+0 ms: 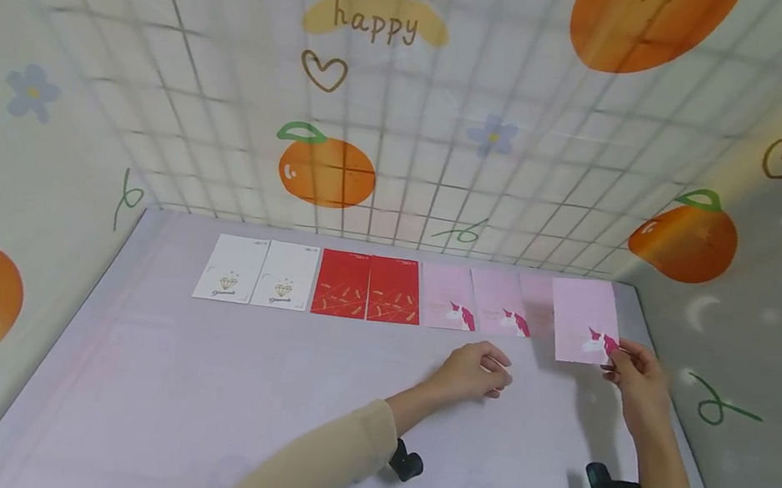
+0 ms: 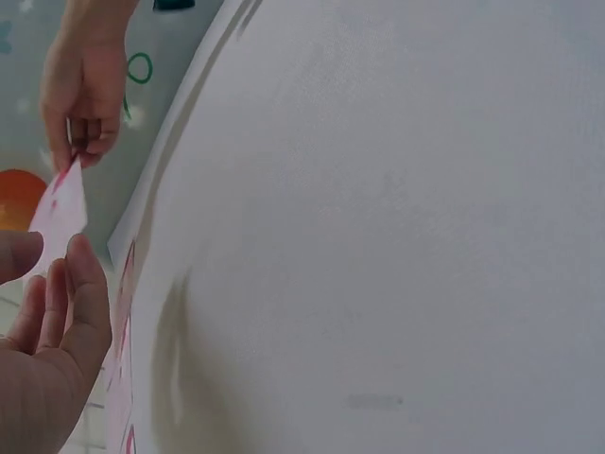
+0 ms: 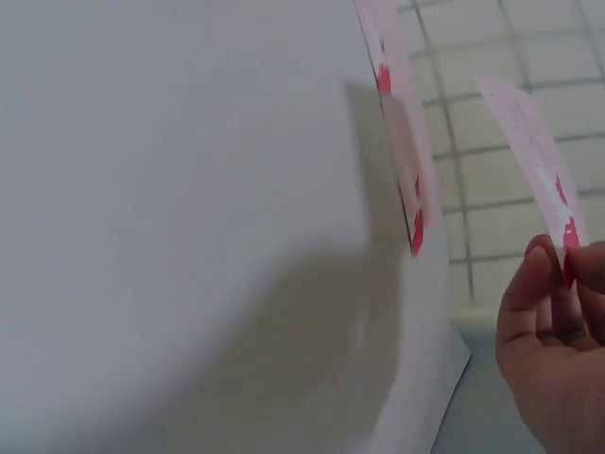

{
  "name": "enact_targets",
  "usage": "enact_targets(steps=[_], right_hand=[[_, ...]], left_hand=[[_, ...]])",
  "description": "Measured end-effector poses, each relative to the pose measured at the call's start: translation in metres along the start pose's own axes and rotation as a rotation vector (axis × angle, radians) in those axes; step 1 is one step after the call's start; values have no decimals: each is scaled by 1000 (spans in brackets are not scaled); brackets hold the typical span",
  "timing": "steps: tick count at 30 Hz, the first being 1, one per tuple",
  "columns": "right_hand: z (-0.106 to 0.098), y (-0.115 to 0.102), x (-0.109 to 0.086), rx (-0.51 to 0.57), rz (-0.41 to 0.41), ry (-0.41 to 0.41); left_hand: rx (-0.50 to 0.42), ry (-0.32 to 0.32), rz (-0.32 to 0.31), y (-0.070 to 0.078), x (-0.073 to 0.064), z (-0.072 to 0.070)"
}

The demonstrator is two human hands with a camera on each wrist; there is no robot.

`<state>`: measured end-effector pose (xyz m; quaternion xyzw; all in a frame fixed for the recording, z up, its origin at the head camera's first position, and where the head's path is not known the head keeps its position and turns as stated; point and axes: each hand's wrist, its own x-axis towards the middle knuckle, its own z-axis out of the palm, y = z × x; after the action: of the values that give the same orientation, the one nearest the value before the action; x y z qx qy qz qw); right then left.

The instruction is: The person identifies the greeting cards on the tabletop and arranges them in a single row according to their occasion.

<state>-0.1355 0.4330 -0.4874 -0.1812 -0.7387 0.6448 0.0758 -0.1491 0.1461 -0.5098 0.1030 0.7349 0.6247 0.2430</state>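
Observation:
My right hand pinches a pink unicorn card by its lower right corner, thumb and fingers on either side. The right wrist view shows that card raised off the table and tilted, fingertips at its pink-red print. Partly hidden behind it in the head view is another pink card lying flat. My left hand is over the table just in front of the pink cards, its fingers loosely bent and holding nothing. Two more pink unicorn cards, one left and one right, lie beside it.
Further left in the same row lie two red cards and two white cards with a gold diamond print. The row runs along the back of the pale table. Orange-printed curtains and a wire grid stand behind it.

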Motion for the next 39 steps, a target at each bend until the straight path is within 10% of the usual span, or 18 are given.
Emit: enact_targets(steps=[15, 39], right_hand=[[-33, -1, 75, -175, 276, 134], [-18, 19, 95, -452, 286, 191]], left_hand=[[-22, -64, 17, 3, -24, -15], [-21, -104, 59, 4, -51, -38]])
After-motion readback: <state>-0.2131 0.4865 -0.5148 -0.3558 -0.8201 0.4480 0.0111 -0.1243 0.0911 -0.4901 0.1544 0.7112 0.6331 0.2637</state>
